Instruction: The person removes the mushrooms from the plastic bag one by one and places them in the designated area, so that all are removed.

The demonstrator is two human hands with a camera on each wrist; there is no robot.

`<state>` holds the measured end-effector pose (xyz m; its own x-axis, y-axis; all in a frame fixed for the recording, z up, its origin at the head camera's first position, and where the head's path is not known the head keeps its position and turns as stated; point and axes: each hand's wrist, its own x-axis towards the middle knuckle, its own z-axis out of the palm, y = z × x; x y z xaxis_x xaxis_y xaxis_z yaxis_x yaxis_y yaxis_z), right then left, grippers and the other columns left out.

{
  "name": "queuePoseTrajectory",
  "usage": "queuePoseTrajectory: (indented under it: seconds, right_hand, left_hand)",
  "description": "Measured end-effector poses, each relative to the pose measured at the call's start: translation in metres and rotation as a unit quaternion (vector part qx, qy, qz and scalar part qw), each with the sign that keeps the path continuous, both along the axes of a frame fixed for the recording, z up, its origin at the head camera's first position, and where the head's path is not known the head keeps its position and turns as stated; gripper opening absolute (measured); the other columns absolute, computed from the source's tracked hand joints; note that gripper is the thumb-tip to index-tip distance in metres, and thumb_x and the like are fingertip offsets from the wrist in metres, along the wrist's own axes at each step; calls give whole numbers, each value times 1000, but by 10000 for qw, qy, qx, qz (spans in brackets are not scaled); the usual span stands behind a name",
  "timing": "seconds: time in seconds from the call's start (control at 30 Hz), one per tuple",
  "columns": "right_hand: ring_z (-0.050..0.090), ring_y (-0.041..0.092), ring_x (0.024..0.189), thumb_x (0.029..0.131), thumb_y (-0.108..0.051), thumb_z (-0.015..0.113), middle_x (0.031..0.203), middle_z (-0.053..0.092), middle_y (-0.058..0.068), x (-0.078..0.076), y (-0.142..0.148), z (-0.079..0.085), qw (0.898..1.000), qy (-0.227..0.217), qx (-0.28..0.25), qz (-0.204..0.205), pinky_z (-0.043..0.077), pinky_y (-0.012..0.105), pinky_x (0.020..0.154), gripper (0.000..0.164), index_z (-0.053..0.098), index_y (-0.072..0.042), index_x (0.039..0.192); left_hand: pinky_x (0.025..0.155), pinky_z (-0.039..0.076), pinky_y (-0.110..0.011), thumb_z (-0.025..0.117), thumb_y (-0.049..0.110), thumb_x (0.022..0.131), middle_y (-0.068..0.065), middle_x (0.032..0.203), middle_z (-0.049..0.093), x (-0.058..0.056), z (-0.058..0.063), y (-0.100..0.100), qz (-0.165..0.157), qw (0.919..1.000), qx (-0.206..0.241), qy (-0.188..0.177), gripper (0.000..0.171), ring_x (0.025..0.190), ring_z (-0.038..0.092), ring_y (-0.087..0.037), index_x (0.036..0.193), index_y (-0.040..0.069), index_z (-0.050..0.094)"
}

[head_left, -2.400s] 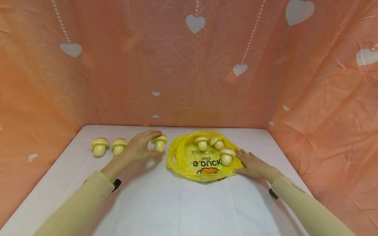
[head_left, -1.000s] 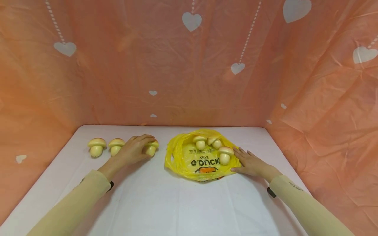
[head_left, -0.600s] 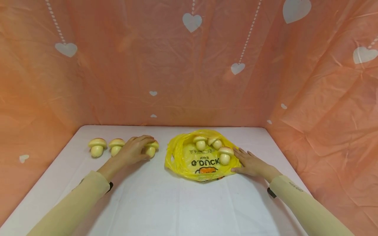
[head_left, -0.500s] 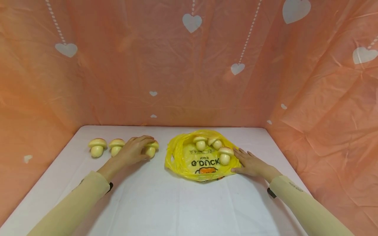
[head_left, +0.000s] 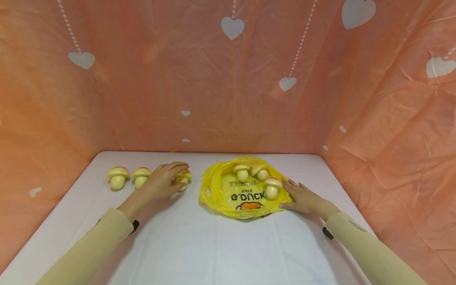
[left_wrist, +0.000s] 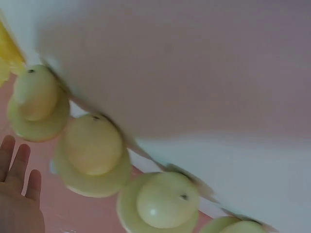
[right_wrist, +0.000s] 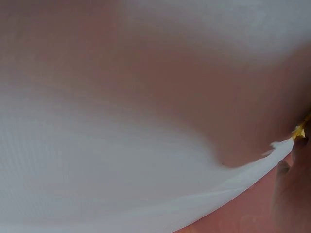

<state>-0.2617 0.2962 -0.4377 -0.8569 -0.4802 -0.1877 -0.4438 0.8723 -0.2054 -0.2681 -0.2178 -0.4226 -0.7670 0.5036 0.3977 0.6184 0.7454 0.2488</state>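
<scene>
Toy mushrooms with red-tinged cream caps are on the table and in a yellow plastic bag [head_left: 217,206]. My left hand [head_left: 160,182] is around the nearest mushroom [head_left: 184,175], its fingers over the cap and its thumb across the stem in the head view. In the left wrist view straight fingers [left_wrist: 17,165] stand apart from a row of mushrooms [left_wrist: 95,145]. My right hand [head_left: 304,198] lies flat, fingers spread, at the bag's right edge. In the right wrist view that hand [right_wrist: 294,189] shows only at the far edge.
Left of my left hand stand two mushrooms, one at the far left [head_left: 118,178] and one close by the hand [head_left: 140,178]. Three more, including a front one [head_left: 272,188], lie in the bag's opening. An orange cloth wall [head_left: 228,99] rises behind the white table [head_left: 213,253].
My left hand has moved left from beside the bag with a mushroom, which now stands on the table. Its fingers have since lifted slightly from the cap. My right hand has stayed on the bag.
</scene>
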Motion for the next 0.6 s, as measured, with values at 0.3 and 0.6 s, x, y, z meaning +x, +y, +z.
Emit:
queuePoseTrajectory:
  seconds: [0.3,0.6]
  right_hand:
    - [16,49,155,98,-64,59,169,19,27,0,0,1,10000,-60,9,-72,10,65,125,101,22,4,163]
    - [19,50,154,98,-63,59,167,23,28,0,0,0,9999,76,-29,94,14,67,123,99,26,5,161]
  left_hand:
    - [107,46,-60,76,17,94,-14,142,62,9,10,36,-182,9982,526,245,50,128,60,-37,141,4,62]
    - [109,45,-58,75,23,97,-12,144,61,7,13,76,-466,9959,728,250,50,130,59,-36,142,5,61]
